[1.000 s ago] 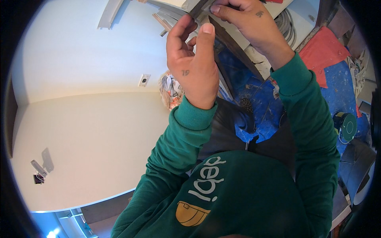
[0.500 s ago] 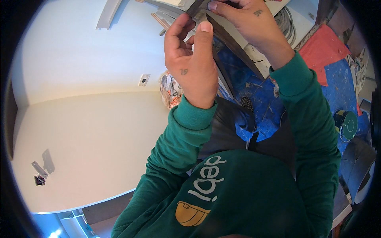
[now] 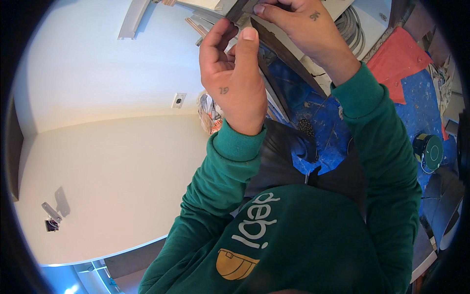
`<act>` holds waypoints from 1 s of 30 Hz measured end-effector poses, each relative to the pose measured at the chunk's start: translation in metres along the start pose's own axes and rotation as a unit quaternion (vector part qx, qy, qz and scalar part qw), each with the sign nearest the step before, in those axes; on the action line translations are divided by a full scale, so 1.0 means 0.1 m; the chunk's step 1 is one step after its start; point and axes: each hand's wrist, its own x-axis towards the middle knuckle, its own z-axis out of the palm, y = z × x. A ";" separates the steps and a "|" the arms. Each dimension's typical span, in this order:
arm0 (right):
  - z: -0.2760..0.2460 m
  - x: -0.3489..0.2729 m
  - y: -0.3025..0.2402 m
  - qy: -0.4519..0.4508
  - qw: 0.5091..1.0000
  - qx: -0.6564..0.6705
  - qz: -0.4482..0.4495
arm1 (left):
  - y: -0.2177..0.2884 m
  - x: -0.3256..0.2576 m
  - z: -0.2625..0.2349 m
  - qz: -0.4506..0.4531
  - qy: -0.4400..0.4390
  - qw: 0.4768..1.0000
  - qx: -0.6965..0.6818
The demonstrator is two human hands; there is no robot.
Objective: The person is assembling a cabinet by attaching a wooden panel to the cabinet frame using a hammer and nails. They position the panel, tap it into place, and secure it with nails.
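Hands raised before a white wall [image 3: 98,88]. A dark flat strip [image 3: 274,51], running down and to the right from the top edge, is pinched at its upper end by the right hand [image 3: 301,29], fingers closed on it. The left hand [image 3: 235,78] is held just beside the strip, thumb upright and fingers curled toward it; whether the strip is actually clamped by this hand cannot be told. Green sleeves are seen on both forearms. A blue sheet [image 3: 416,108] and a red sheet [image 3: 396,56] are spread at right, a round green object [image 3: 431,152] lying on the blue, and a small wall socket [image 3: 178,100] is set left of the left hand
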 end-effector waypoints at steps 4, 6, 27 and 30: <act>0.00 0.00 0.00 0.007 0.999 -0.043 -0.009 | 0.00 0.00 0.00 0.003 -0.003 1.000 -0.007; 0.01 0.00 0.00 0.009 0.999 -0.046 -0.016 | 0.00 0.00 0.00 0.003 -0.001 1.000 -0.009; 0.03 -0.06 -0.07 0.011 0.997 -0.070 0.014 | -0.02 -0.01 0.00 0.005 -0.003 1.000 -0.005; 0.02 -0.03 0.02 0.005 1.000 0.001 0.022 | 0.00 0.01 0.00 -0.007 -0.004 1.000 -0.015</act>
